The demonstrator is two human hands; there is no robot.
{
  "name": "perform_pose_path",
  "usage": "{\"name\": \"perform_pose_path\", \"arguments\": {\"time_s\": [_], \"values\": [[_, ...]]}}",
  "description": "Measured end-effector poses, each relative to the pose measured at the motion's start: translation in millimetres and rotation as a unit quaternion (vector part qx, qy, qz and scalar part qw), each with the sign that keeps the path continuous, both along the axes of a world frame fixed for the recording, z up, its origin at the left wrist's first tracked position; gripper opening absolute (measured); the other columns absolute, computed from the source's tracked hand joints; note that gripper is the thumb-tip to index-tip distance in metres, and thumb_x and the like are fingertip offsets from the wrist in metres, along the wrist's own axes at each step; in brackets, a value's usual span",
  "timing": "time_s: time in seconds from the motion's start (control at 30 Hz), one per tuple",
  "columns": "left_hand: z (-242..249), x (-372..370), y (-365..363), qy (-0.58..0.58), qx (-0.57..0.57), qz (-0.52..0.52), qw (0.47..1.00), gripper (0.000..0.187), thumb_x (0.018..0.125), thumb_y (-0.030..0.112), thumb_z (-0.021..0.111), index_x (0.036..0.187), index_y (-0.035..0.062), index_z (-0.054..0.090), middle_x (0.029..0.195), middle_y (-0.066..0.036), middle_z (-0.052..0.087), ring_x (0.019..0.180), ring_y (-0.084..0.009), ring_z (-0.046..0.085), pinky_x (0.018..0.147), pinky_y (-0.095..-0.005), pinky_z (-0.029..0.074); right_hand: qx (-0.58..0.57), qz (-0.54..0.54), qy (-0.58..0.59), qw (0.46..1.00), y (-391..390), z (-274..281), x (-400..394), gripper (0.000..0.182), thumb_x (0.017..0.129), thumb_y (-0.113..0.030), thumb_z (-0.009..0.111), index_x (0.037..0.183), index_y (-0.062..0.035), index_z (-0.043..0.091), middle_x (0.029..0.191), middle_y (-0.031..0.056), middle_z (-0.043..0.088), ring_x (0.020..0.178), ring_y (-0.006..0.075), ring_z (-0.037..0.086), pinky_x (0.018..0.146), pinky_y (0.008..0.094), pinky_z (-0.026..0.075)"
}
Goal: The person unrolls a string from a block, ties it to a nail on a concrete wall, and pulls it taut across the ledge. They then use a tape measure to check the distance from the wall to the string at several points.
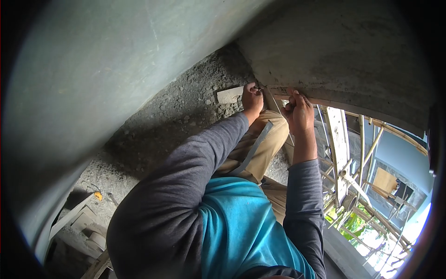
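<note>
At the foot of the grey wall, my left hand (pixel 252 98) is closed in a pinch on a thin string (pixel 274 100). A pale flat block (pixel 230 95) lies on the rubble just left of it. My right hand (pixel 298 110) is raised a little to the right, its fingers curled near the wall's lower edge; what they hold, if anything, is too small to make out. The string slants down between the two hands, past my knee in tan trousers (pixel 274 128).
Rough gravelly ground (pixel 176 102) lies between two grey walls. Beyond the opening at right stand bamboo scaffolding (pixel 362 149) and a long plank (pixel 338 144). Wooden pieces (pixel 69 216) and a small yellow object (pixel 98 195) lie at lower left.
</note>
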State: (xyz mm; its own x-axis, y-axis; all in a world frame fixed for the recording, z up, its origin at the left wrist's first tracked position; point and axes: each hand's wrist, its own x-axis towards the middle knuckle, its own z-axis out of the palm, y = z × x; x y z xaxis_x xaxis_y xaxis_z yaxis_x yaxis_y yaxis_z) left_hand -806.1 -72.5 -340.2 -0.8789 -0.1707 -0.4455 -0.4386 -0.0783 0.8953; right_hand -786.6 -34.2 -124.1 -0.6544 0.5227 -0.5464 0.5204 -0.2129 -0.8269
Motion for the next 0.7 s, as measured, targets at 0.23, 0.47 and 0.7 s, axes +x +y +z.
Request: {"name": "perform_pose_path", "arguments": {"time_s": [0.23, 0.47, 0.7], "values": [[31, -38, -45, 0.318, -0.127, -0.181, 0.922, 0.022, 0.077, 0.011, 0.069, 0.099, 0.0073, 0.065, 0.093, -0.013, 0.065, 0.084, -0.0255, 0.064, 0.074, -0.0332, 0.051, 0.072, 0.093, 0.008, 0.993, -6, 4, -6, 0.032, 0.092, -0.022, 0.051, 0.109, 0.0021, 0.063, 0.081, 0.003, 0.055, 0.061, 0.0107, 0.052, 0.055, 0.0274, 0.049], [33, -60, -45, 0.227, -0.098, -0.271, 0.93, 0.021, 0.078, 0.021, 0.067, 0.087, 0.003, 0.067, 0.081, -0.017, 0.067, 0.08, -0.035, 0.064, 0.076, -0.0416, 0.05, 0.149, 0.192, 0.013, 0.97, -17, -4, 1, 0.029, 0.092, -0.02, 0.051, 0.105, 0.0025, 0.063, 0.074, 0.0055, 0.059, 0.058, 0.0102, 0.054, 0.054, 0.0247, 0.047], [51, -91, -58, -0.01, -0.043, -0.443, 0.895, 0.05, 0.082, 0.051, 0.06, 0.093, 0.0029, 0.069, 0.076, -0.006, 0.068, 0.071, -0.0271, 0.064, 0.069, -0.0399, 0.047, 0.273, 0.232, 0.024, 0.933, -66, -27, 34, 0.038, 0.089, -0.02, 0.057, 0.118, 0.0052, 0.055, 0.095, 0.0223, 0.064, 0.09, 0.0289, 0.064, 0.08, 0.0356, 0.048]]}}
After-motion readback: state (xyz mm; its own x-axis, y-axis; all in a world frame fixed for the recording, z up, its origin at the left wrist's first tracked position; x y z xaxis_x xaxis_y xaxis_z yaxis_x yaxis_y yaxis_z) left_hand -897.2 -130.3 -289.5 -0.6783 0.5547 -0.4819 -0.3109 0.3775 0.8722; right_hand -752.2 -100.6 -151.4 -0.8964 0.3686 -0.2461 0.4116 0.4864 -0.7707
